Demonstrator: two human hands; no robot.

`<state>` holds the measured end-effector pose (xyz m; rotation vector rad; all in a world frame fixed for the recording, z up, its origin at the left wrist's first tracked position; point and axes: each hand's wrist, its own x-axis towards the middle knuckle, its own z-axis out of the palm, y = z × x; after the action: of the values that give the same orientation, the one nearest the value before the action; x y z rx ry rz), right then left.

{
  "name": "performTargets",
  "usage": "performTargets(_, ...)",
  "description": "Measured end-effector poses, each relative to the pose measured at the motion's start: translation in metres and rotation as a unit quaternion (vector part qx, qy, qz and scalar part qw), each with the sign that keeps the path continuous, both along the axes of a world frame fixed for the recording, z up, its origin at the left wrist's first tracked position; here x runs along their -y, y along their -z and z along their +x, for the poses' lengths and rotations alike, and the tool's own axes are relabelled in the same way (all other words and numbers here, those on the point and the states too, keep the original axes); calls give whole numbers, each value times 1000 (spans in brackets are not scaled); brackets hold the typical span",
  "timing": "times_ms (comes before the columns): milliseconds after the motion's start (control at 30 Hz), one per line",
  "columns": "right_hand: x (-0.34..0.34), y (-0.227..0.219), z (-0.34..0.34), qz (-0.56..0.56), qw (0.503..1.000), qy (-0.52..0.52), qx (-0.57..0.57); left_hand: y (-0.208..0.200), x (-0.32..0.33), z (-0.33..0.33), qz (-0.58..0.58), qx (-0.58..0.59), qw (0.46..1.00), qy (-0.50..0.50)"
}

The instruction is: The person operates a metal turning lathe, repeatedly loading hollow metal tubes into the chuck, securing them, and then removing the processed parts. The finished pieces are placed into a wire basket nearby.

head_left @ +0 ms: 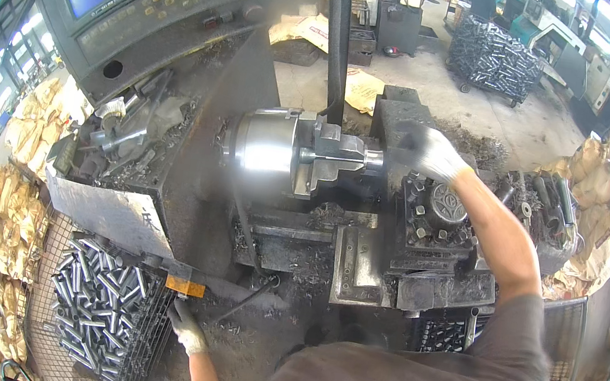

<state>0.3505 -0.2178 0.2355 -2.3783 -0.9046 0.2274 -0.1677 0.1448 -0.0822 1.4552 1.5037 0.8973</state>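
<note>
We find the bright metal piece (374, 161) at the front of the big chuck (264, 146), at the ends of its stepped jaws, and just beside it is the gloved right hand (430, 153). The fingers of this hand look dark and partly curled, but they are blurred, so we cannot tell how far they are open, or whether they have hold of the piece or only come near it. The gloved left hand (185, 330) is low, near the upper corner of the wire basket (150, 325), below an orange block (185, 286); its fingers are half extended, and we cannot tell if they hold something. We judge that the piece is stiff, rather heavy for its size, not fragile, and perhaps slippery if there is oil on it. We would take it around its round side, at the part free of the jaws, with fingers away from the end rim, which may be sharp. The chuck's steps are hard edges close to the hand, and the tool post (439, 209) with its bolts stands just under the right wrist, so the room there is narrow. Metal chips (475, 146) lie behind. More open room we see toward the person's body.
</note>
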Motion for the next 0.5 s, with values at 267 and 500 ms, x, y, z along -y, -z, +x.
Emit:
performTargets(267,112,25,-186,262,960,29,-93,-276,65,177,592,-27,762,260)
performTargets(500,134,93,-239,265,930,84,-241,-396,-21,408,553,-246,752,260)
